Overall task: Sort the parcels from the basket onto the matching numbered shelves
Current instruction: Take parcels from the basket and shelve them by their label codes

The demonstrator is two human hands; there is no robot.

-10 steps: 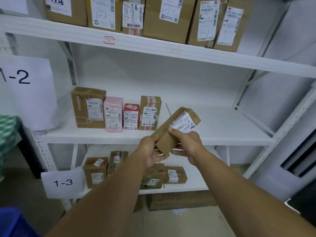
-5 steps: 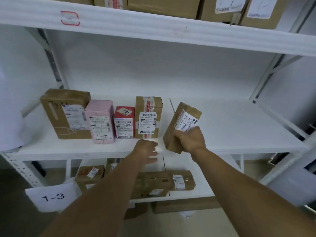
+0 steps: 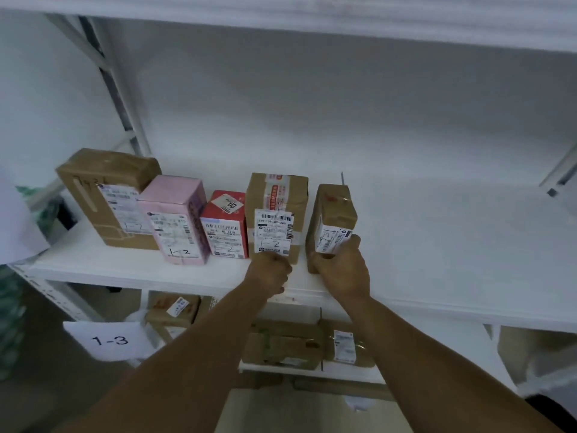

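The small brown parcel [image 3: 332, 220], held tilted in the air before the shelf edge half a second ago, now stands on the white shelf [image 3: 437, 260] at the right end of the row, just beside the taped brown box [image 3: 276, 195] marked 1-2. Its long axis runs near upright, its white label facing forward and slightly right. The right hand [image 3: 342, 271] wraps its lower front so most of it rises above the fingers, while the left hand [image 3: 271, 271], looser before, is curled into a fist at the taped box's foot with nothing seen in it.
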